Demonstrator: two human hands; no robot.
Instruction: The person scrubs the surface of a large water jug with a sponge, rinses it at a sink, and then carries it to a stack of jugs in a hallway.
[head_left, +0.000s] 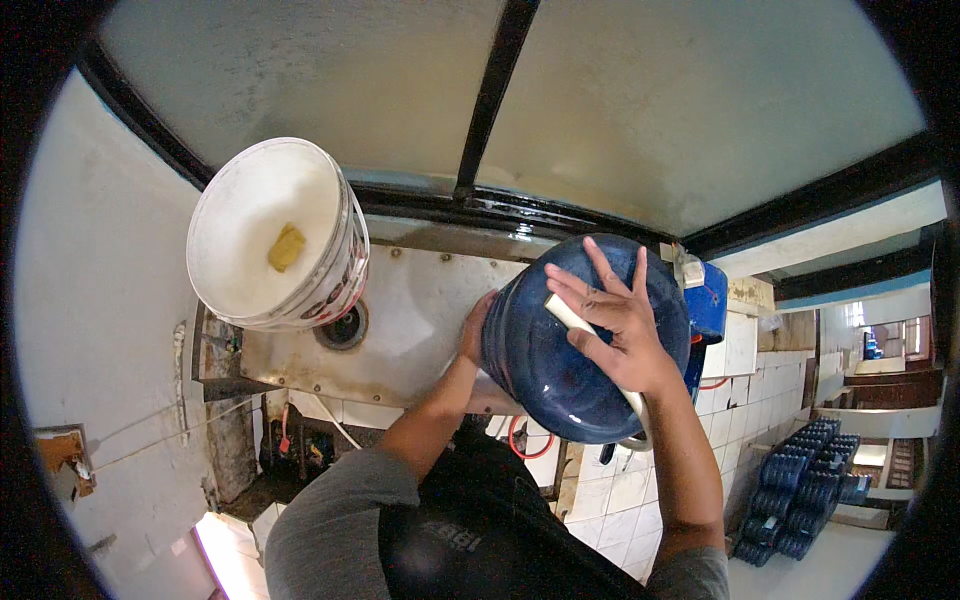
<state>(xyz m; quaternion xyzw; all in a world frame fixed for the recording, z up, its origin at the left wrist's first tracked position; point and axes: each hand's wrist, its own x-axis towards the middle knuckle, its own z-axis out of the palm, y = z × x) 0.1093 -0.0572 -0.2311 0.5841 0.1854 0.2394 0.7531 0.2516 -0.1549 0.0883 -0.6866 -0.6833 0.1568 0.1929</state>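
Observation:
A large blue plastic water jug (540, 367) is tilted over the right end of the metal sink, with a smooth, wet, round end facing me. My left hand (476, 326) grips its ribbed side; the jug partly hides those fingers. Across the round end lies my right hand (622, 330), fingers spread, with a cream-coloured hose (570, 316) held between thumb and palm. The hose's cut end points up and left, and its length runs back under my wrist. No water can be seen leaving it.
On the sink's (420, 315) left part stands a white plastic bucket (247, 202) holding a yellow sponge (286, 247), near the drain (345, 330). Framed frosted panels (675, 112) rise behind. A blue container (705, 304) is right of the jug. Several blue jugs (795, 487) are stacked far right.

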